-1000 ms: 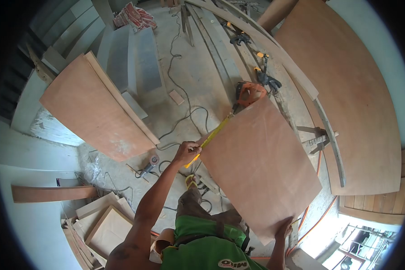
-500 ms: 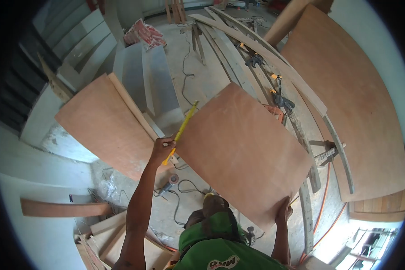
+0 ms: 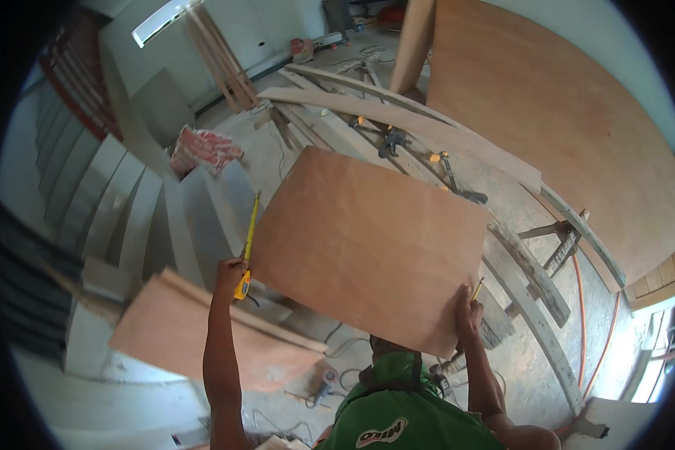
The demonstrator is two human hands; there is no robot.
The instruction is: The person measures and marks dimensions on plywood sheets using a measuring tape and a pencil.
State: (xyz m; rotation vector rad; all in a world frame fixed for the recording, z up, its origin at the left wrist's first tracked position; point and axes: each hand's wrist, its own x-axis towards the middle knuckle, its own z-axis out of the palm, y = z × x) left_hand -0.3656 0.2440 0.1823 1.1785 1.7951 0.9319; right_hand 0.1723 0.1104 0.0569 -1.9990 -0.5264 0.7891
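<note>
A rectangular plywood panel [image 3: 367, 247] is held up before me, tilted, between my two hands. My left hand [image 3: 230, 276], at the panel's left edge, is closed on a yellow tape measure [image 3: 242, 286]. Its blade [image 3: 253, 221] is pulled out and runs up alongside that edge. At the lower right corner my right hand [image 3: 469, 315] grips the panel's edge, with a yellow pencil [image 3: 478, 288] sticking out between the fingers. The panel hides the fingers behind it.
Stairs [image 3: 120, 195] rise on the left, with another plywood piece [image 3: 202, 337] below them. Clamps [image 3: 392, 141] sit on long boards beyond the panel. A large plywood sheet [image 3: 555, 127] stands at right. A power tool [image 3: 324, 384] and cords lie on the floor.
The panel has turned counter-clockwise in view, with both hands still at its edges. My view has shifted up, showing more of the far wall. The right hand's pencil now shows clearly.
</note>
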